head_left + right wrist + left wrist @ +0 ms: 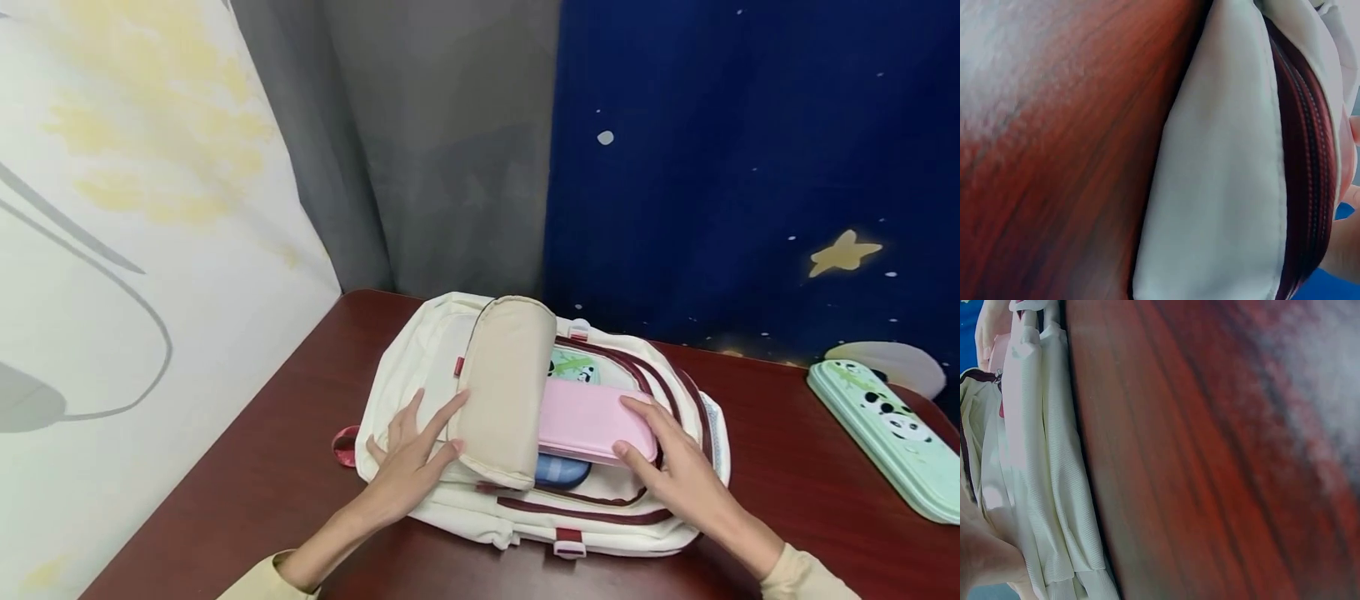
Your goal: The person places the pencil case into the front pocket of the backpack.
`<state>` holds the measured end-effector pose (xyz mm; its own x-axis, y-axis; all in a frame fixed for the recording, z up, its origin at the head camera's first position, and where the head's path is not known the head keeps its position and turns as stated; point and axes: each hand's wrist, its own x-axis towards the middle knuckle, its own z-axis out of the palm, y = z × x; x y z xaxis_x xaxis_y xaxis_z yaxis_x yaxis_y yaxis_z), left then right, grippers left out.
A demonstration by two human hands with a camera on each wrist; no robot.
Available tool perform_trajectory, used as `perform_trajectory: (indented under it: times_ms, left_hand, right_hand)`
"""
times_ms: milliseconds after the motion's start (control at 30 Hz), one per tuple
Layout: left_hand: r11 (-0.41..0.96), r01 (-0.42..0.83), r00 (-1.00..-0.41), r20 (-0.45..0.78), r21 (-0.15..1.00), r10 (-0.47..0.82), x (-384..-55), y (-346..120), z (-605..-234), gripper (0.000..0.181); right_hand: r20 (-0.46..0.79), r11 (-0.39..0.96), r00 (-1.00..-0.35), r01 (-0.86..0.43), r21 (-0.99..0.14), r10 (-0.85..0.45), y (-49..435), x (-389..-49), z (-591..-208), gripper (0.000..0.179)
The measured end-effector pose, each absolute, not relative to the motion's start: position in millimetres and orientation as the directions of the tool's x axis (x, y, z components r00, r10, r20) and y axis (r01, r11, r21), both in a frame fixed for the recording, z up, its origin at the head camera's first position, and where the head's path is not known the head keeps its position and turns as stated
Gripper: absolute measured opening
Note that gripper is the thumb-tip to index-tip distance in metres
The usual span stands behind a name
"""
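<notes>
A cream backpack [465,512] with dark red zip trim lies flat, its front pocket unzipped and the beige flap [510,383] folded back to the left. My left hand [408,471] has its fingers spread, with thumb and index fingertips at the flap's left edge. My right hand [678,467] grips the right end of a pink pencil case [588,417], thumb toward the near side. The case's left end is hidden under the flap. Beneath it in the pocket show a green panda-print case [576,365] and a blue case [561,471].
A mint-green panda pencil case [888,433] lies on the dark red table [285,467] at the far right. Behind the table hang a grey curtain [457,150] and a blue one with stars [720,183]. A white patterned surface [172,275] borders the left side.
</notes>
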<state>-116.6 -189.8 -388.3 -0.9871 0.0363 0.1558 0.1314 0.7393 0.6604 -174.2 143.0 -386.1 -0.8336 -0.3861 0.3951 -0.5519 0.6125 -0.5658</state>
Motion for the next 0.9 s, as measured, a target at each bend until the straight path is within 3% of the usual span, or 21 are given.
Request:
perform_trajectory:
  times_ms: [267,500,900]
  left_hand:
    - [0.736,0.146,-0.982,0.187,0.661,0.027,-116,-196,-383,0.051]
    - [0.723,0.141,-0.984,0.174,0.676,0.029,-120,-189,-380,0.050]
    - [0.733,0.142,-0.984,0.172,0.665,0.035,-117,-189,-381,0.050]
  right_hand:
    - [0.354,0.624,-0.850,-0.527,-0.577,-0.390,127,-174,-385,0.058]
    - [0.393,0.595,-0.768,-0.640,-0.485,-0.506,95,-164,-387,0.075]
    - [0.325,0.581,-0.784,-0.614,-0.535,-0.529,113,-167,-385,0.074]
